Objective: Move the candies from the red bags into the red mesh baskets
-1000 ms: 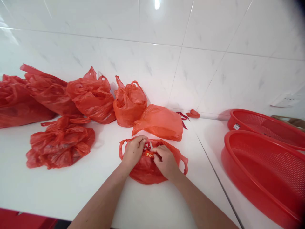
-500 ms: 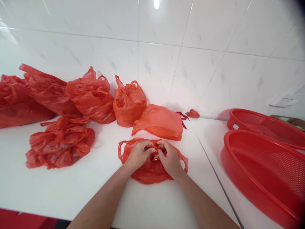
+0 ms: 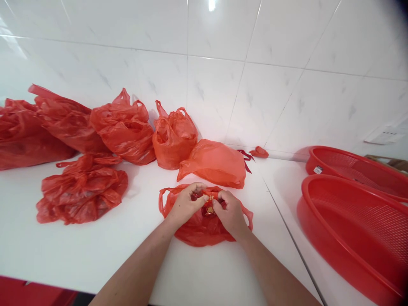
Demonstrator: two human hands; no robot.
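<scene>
A red plastic bag [image 3: 204,236] lies spread on the white table in front of me, its handles out to either side. Over its middle is a small red packet with gold print [image 3: 209,210]. My left hand [image 3: 191,204] is curled at the packet's upper left, thumb against its top edge. My right hand [image 3: 230,209] pinches the upper right edge between thumb and fingers. Part of the packet is covered by the fingers, and what it contains is hidden.
Several filled red bags [image 3: 174,144] line the tiled wall, with another crumpled bag [image 3: 84,191] at left. A smooth red bag [image 3: 215,163] lies just beyond my hands. Two red plastic baskets [image 3: 318,221] stand at right, past a table seam. A small red pouch [image 3: 259,152] sits by the wall.
My fingers have moved slightly apart at the packet's top, and more of its gold print shows. The view has shifted a little; the bags and baskets stay in place.
</scene>
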